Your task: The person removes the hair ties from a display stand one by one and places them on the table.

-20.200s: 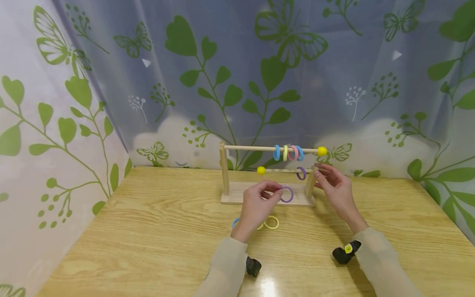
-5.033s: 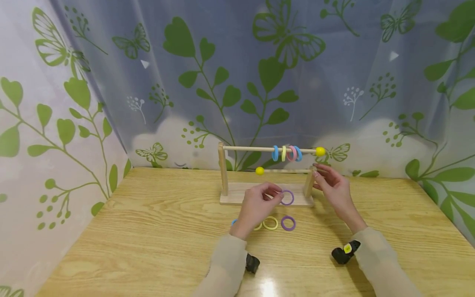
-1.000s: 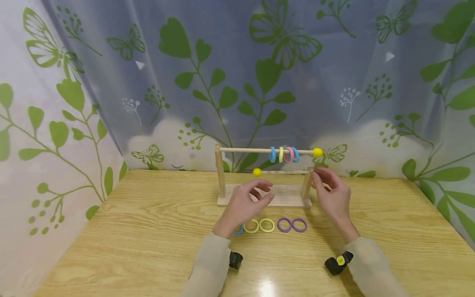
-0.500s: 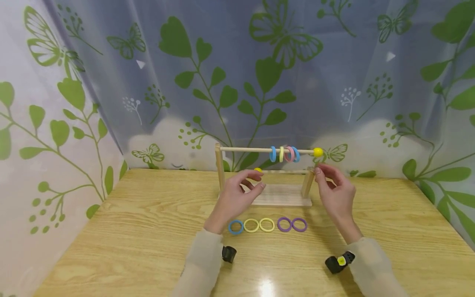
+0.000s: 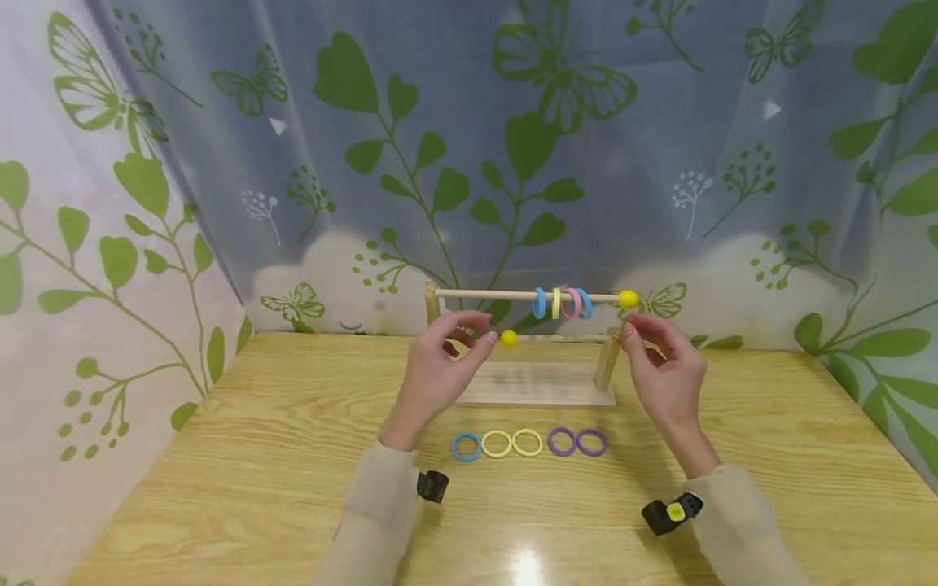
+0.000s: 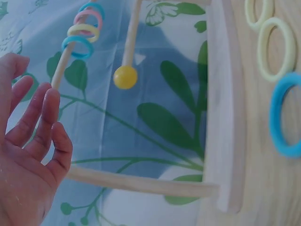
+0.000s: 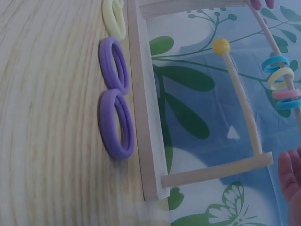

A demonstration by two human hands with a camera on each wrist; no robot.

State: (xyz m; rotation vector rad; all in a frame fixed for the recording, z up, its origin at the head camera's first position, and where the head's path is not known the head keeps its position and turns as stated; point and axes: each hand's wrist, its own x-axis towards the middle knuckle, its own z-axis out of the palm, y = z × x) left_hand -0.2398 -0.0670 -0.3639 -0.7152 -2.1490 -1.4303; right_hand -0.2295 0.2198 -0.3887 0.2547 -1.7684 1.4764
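Note:
A wooden ring stand has two rods. Its upper rod carries blue, yellow and pink rings, several in all; the lower rod, ending in a yellow ball, bears none. My left hand is raised near the left post, just left of that ball, its fingers loosely bent and holding nothing in the left wrist view. My right hand is beside the top of the right post; in the right wrist view its fingertips show a small gap from the post.
In front of the stand, a row of rings lies flat on the wooden table: a blue ring, two yellow rings and two purple rings. A patterned curtain hangs close behind the stand.
Two purple rings, one earlier on the lower rod and one in my left hand, now lie on the table. My left hand has since moved left and up; my right hand has barely shifted.

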